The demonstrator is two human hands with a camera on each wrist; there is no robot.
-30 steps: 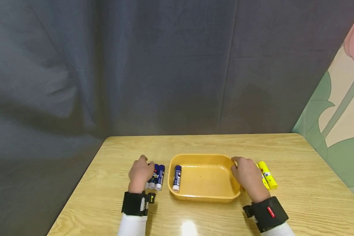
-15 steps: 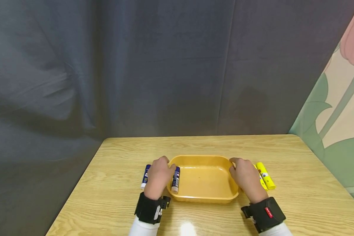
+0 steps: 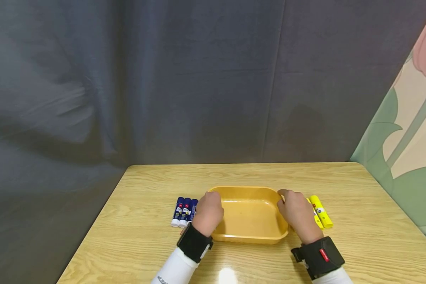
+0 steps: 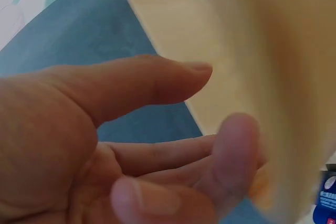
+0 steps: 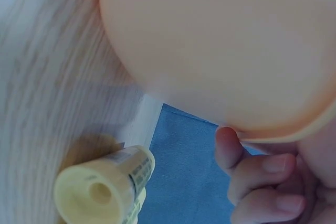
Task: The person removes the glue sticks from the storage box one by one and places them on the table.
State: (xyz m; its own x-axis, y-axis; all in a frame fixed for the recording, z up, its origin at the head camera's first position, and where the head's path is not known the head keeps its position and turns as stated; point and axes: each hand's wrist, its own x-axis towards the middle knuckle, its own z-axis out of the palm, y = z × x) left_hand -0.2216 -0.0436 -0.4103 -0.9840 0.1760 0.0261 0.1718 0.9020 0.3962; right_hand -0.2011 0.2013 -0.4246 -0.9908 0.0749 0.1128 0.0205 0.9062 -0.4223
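Note:
A yellow tray (image 3: 250, 239) stands in the middle of the table. My right hand (image 3: 298, 215) grips the rim at its right end; in the right wrist view the fingers (image 5: 262, 182) curl at the rim. My left hand (image 3: 208, 213) is over the tray's left end. In the left wrist view its thumb (image 4: 173, 77) and bent fingers (image 4: 236, 145) are apart, with nothing seen between them. Left of the tray lie three blue glue sticks (image 3: 185, 212) with white ends. The glue stick inside the tray is hidden behind my left hand.
Yellow glue sticks (image 3: 321, 212) lie right of the tray, partly behind my right hand. The wooden table (image 3: 127, 252) meets a dark grey curtain (image 3: 198, 98) at its back. A painted flower panel (image 3: 404, 157) stands on the right.
My left hand has moved right, from the blue glue sticks to the tray's left end, and turned. The blue sticks beside the tray have come back into sight. My right hand stays on the rim.

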